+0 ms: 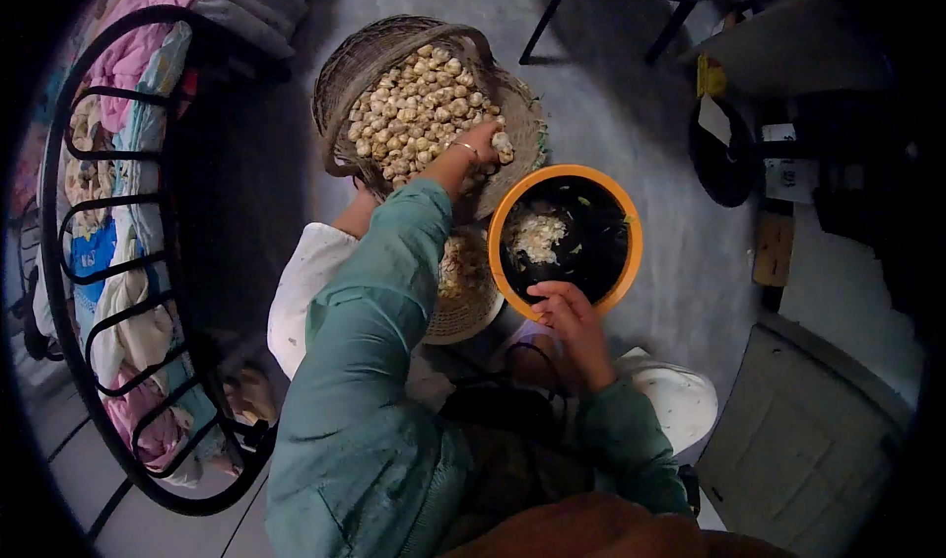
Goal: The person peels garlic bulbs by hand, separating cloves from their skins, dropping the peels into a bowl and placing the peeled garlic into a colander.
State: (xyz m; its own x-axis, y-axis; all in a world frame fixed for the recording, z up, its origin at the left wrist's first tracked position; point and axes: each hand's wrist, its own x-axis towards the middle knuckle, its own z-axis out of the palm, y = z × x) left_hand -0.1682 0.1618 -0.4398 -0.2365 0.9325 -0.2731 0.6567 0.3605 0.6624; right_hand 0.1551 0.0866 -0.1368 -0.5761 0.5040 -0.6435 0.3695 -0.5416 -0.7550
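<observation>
My left hand (478, 144) reaches into the right side of a wicker basket (335, 75) with a hooped handle. Its fingers close around a garlic bulb (504, 144), partly hidden by the hand. Many more garlic bulbs (414, 109) fill the basket. Over the near rim of an orange-rimmed bucket (500, 200) is my right hand (572, 323), its fingers bent together; whatever they may hold cannot be made out. Pale garlic peelings (537, 236) lie inside the dark bucket. Below my left forearm, a shallow woven basket (458, 323) contains small pieces, partly covered by the arm.
A black metal rack (61, 292) with piled cloths (123, 292) stands at the left. Dark furniture legs (550, 14) rise at the top. On the right are a dark round object (724, 159) and a grey panel (788, 440). Grey floor (680, 262) lies between.
</observation>
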